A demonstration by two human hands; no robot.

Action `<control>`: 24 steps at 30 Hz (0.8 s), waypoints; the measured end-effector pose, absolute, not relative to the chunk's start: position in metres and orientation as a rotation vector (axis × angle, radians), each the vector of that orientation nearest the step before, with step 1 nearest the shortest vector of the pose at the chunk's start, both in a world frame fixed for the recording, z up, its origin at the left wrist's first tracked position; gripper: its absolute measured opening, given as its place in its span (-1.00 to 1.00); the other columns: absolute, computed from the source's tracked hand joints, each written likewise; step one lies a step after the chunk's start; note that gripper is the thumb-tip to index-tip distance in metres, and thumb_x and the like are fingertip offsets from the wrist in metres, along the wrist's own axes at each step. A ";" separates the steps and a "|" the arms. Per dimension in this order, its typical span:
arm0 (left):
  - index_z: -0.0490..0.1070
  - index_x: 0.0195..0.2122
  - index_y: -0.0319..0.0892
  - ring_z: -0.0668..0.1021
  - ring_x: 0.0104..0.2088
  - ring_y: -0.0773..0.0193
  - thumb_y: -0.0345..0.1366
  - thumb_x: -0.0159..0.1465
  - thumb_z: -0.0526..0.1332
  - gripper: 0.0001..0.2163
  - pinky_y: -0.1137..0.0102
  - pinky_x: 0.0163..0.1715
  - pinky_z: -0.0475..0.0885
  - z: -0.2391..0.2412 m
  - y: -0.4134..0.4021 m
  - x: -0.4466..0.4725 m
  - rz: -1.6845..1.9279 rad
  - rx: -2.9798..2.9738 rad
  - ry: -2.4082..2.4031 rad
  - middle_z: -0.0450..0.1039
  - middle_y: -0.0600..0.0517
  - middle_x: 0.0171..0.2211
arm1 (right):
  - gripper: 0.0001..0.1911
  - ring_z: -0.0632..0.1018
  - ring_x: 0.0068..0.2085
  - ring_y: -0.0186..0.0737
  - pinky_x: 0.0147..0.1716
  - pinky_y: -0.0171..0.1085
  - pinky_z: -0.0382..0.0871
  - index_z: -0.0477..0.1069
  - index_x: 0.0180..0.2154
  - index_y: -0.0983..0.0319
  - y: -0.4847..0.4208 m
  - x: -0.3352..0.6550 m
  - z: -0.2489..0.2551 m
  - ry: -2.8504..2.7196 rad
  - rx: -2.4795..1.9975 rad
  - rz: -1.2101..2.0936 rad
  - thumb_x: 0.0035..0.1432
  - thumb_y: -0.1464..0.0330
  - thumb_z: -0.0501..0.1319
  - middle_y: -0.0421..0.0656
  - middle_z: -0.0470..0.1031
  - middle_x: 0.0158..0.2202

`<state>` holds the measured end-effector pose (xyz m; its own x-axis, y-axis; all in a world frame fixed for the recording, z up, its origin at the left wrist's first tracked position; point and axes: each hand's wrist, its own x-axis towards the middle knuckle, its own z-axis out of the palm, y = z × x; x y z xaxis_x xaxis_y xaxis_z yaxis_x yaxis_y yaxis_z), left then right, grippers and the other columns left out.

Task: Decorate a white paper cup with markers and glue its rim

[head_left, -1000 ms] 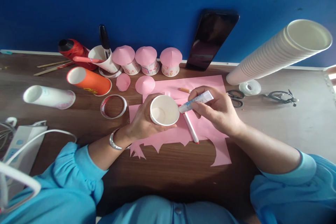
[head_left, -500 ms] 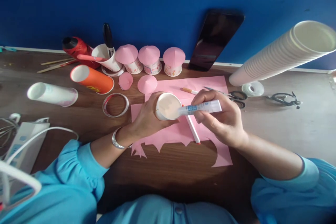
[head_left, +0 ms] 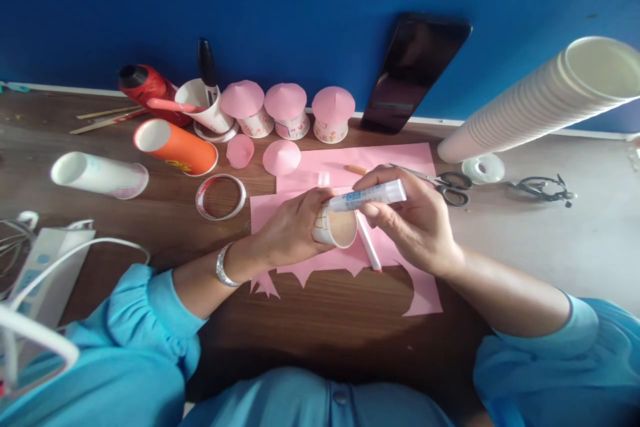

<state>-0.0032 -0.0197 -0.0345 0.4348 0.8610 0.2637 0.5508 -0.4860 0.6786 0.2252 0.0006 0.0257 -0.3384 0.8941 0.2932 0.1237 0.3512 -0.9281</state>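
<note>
My left hand [head_left: 290, 227] is wrapped round a small paper cup [head_left: 341, 230], its mouth tilted toward me and some drawn lines on its side. A glue stick [head_left: 369, 195] is pinched between the thumb and fingers of my right hand [head_left: 413, 223]. The stick's left end lies over the cup's upper edge, close to my left thumb; its very tip is hidden there. Beneath both hands spreads pink paper [head_left: 305, 261] with jagged cut edges. On the paper rest a white marker [head_left: 369, 243] and a small clear cap [head_left: 323, 178].
Behind stand several small cups with pink cone tops [head_left: 285, 101], plus a loose pink cone [head_left: 281, 157]. Scissors [head_left: 453, 187], clear tape [head_left: 483, 169] and a tall cup stack [head_left: 530, 107] are at right. An orange cup [head_left: 175, 148], tape ring [head_left: 221, 197] and power strip [head_left: 55, 267] are at left.
The cup has turned in my left hand, so its mouth faces lower right and its drawn side shows. The glue stick has shifted left and up, from the rim's right side to its upper edge.
</note>
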 end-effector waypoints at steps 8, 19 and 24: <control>0.34 0.16 -0.10 0.77 -0.06 -0.05 -0.19 0.22 0.48 -0.47 0.11 -0.14 0.71 -0.032 -0.019 -0.001 0.721 2.191 1.199 0.66 -0.11 -0.01 | -0.82 0.63 -0.27 -0.24 -0.25 -0.21 0.55 0.51 -0.07 0.17 0.002 0.225 0.029 -1.877 -0.805 1.027 0.50 0.19 0.30 -0.16 0.66 -0.21; 0.30 0.19 -0.08 0.75 -0.08 0.01 -0.06 0.21 0.53 -0.38 0.16 -0.17 0.71 -0.039 -0.018 -0.006 0.789 2.284 1.176 0.63 -0.08 0.01 | -0.91 0.59 -0.33 -0.27 -0.28 -0.24 0.58 0.48 -0.04 0.17 -0.002 0.227 0.032 -1.997 -0.656 0.990 0.44 0.38 0.32 -0.18 0.61 -0.26; 0.32 0.23 -0.09 0.74 -0.02 -0.02 -0.10 0.24 0.53 -0.38 0.13 -0.08 0.71 -0.037 -0.020 -0.007 0.846 2.249 1.185 0.62 -0.13 0.06 | -0.93 0.58 -0.35 -0.25 -0.32 -0.22 0.56 0.48 -0.07 0.17 -0.003 0.227 0.034 -2.031 -0.645 0.956 0.43 0.38 0.32 -0.16 0.60 -0.27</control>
<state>-0.0074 -0.0198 -0.0373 0.4399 0.8446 0.3051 0.5627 -0.5240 0.6393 0.2271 -0.0029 0.0340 -0.5632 0.7018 0.4362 0.1110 0.5873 -0.8017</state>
